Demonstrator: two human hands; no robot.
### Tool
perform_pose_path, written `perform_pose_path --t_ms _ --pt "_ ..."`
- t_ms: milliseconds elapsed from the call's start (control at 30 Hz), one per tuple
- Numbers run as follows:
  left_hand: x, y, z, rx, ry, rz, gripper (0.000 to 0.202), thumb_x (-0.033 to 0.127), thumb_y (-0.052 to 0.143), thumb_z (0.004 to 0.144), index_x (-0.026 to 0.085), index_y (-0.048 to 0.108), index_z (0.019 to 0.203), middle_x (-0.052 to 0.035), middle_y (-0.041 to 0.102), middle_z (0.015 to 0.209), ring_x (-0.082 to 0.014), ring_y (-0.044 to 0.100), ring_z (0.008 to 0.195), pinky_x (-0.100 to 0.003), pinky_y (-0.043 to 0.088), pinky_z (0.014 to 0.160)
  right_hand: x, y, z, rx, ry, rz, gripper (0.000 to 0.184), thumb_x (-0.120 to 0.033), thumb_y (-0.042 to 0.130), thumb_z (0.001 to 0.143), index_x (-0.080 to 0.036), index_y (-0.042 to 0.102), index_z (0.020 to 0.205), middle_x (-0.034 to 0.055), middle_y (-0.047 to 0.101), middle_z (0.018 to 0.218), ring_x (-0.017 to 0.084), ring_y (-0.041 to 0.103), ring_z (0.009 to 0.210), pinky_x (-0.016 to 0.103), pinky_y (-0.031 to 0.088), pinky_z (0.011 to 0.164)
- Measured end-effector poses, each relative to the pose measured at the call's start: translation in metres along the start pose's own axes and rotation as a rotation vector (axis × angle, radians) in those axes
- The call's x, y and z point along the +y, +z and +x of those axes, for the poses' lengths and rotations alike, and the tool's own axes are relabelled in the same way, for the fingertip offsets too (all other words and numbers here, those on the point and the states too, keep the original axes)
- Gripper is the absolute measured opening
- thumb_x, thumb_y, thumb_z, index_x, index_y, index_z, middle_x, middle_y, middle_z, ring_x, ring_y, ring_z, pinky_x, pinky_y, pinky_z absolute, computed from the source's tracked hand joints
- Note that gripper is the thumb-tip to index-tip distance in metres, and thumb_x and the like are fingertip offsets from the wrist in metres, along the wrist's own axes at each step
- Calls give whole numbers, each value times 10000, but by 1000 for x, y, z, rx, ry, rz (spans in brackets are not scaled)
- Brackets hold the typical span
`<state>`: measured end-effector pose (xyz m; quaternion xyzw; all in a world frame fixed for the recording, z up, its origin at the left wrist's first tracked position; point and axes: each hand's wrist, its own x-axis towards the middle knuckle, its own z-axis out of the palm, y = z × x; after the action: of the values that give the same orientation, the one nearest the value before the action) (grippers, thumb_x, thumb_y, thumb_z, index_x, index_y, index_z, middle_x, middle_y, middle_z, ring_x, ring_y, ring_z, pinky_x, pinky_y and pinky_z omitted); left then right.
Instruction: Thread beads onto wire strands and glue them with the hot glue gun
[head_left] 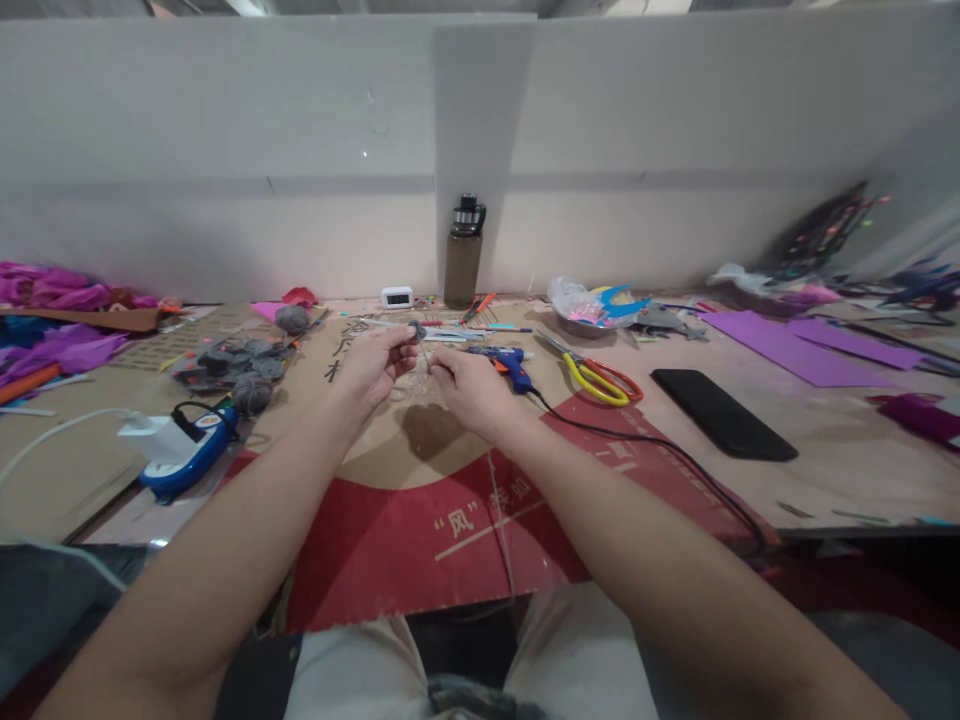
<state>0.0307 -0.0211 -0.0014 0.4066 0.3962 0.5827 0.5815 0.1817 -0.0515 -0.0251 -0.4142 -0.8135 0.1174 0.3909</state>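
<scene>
My left hand [373, 368] is closed in a pinch on a small grey fuzzy piece [418, 329], held above the cardboard sheet [360, 470]. Just to its right, my right hand [466, 388] has thumb and fingers pressed together. A thin strand seems to run between the hands, but what the right fingers hold is too small to make out. Beneath them lies a clear, stringy clump [409, 388]. A blue glue gun [513, 366] rests beside my right hand, its black cord trailing right. Scissors [600, 380] with yellow and red handles lie farther right.
Grey yarn balls [253, 396] and grey scraps [225, 365] lie left, near a blue power strip [191, 462] with a white plug. A bottle [464, 262] and small clock [397, 297] stand by the wall. Rightward are a filled bowl [581, 328], phone [724, 414] and purple sheets [787, 348].
</scene>
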Motion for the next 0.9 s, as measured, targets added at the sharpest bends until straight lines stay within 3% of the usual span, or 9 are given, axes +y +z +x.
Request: perform_pose_path --t_ms 200,400,600,800,900 --pt "3 1 -1 44 -9 -21 32 96 633 680 109 606 670 17 550 524 -40 500 443 -135 430 437 1 1 1 36 87 -2 203 -206 378 854 -193 556 759 26 613 761 141 530 721 249 355 682" --pt "4 2 -2 9 5 17 40 116 644 677 111 605 672 16 553 548 -37 494 454 -139 408 434 5 0 1 57 112 7 201 -225 385 855 -191 553 751 20 605 728 141 527 691 250 354 656" --pt "5 3 -3 2 116 46 62 140 652 678 101 604 672 26 529 529 -29 463 431 -127 372 407 2 1 0 -13 -41 67 221 -244 380 873 -187 586 815 18 624 790 130 530 723 239 359 677" --pt "7 0 1 3 -27 -69 41 92 638 694 103 599 686 16 549 548 -28 489 447 -117 422 428 10 2 2 -19 104 6 223 -225 385 854 -189 589 771 25 629 737 143 543 695 250 367 659" --pt "8 0 2 -23 -99 -102 34 85 621 716 96 603 689 7 543 529 -34 501 451 -117 442 443 15 3 3 -44 108 10 222 -210 395 843 -194 606 777 32 649 767 153 564 726 261 381 683"
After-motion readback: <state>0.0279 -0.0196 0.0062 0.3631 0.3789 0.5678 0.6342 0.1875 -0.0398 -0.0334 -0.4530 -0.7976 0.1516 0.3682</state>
